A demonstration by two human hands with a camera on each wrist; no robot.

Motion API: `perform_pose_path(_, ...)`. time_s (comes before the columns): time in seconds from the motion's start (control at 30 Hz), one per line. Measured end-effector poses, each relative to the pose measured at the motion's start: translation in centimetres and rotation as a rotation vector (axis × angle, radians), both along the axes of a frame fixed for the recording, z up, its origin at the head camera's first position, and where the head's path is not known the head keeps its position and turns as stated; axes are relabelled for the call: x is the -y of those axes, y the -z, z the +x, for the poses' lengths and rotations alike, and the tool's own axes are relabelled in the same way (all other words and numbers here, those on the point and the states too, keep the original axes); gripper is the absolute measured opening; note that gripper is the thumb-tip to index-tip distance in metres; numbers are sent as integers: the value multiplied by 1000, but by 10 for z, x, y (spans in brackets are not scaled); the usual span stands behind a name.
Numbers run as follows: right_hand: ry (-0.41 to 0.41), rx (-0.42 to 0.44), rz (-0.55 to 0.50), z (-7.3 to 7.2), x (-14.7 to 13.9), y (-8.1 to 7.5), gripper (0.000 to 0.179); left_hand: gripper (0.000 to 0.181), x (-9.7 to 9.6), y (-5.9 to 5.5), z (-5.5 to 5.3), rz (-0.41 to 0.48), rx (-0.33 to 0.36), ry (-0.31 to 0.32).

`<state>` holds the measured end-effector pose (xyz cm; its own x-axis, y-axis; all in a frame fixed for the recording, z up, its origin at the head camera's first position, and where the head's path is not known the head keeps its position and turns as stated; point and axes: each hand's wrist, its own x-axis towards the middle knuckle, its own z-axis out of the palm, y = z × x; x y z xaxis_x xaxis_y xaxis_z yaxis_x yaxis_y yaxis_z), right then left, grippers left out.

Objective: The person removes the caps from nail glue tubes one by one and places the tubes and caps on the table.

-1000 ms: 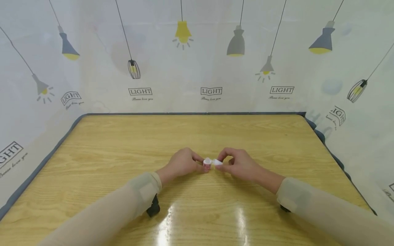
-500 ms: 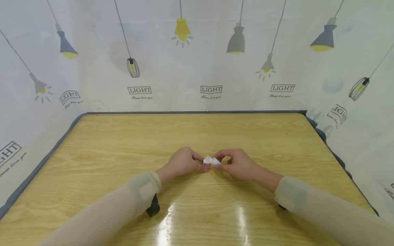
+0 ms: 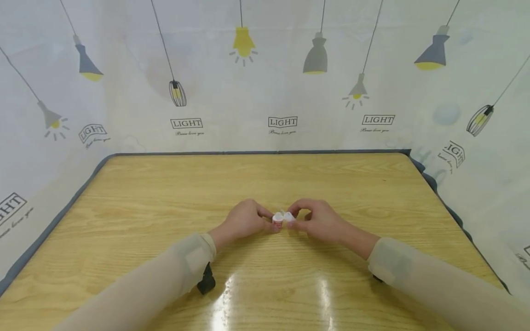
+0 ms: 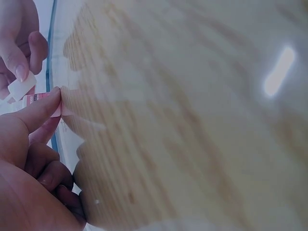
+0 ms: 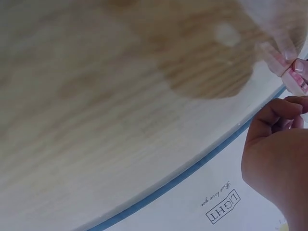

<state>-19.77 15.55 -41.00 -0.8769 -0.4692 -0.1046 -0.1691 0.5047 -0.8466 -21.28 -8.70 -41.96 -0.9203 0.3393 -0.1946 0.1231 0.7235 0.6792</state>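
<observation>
A small bottle with a red-and-white label and a white top stands on the wooden table in the head view. My left hand pinches it between thumb and fingers, and the left wrist view shows the pink label partly behind the thumb. Close beside the bottle's top, on its right, is a white cap. My right hand pinches that cap between thumb and forefinger. In the left wrist view the cap looks tilted near the bottle's top; whether they touch I cannot tell.
The glossy wooden table reflects light near its front. A dark edge strip runs along its back. Behind and at the sides hangs a pale backdrop printed with lamps. A black strap piece hangs under the left sleeve.
My right hand has shifted slightly left, bringing the cap closer to the bottle's top and changing its tilt. My left hand and the bottle stay nearly in place.
</observation>
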Motion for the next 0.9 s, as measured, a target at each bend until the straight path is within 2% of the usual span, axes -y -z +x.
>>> perform_pose_path(0.17,26,-60,12,-2,-2,0,20,31,1,1,0,13,13,6)
perform_pose_path(0.43,40,26,8,-2,-5,-1,23,27,1,0,1,14,17,-14)
perform_pose_path(0.7,44,18,34,-4,-8,-1,22,29,0,-1,1,21,21,-7)
perform_pose_path(0.9,43,25,58,-5,-9,3,19,37,-1,-1,2,28,32,-25)
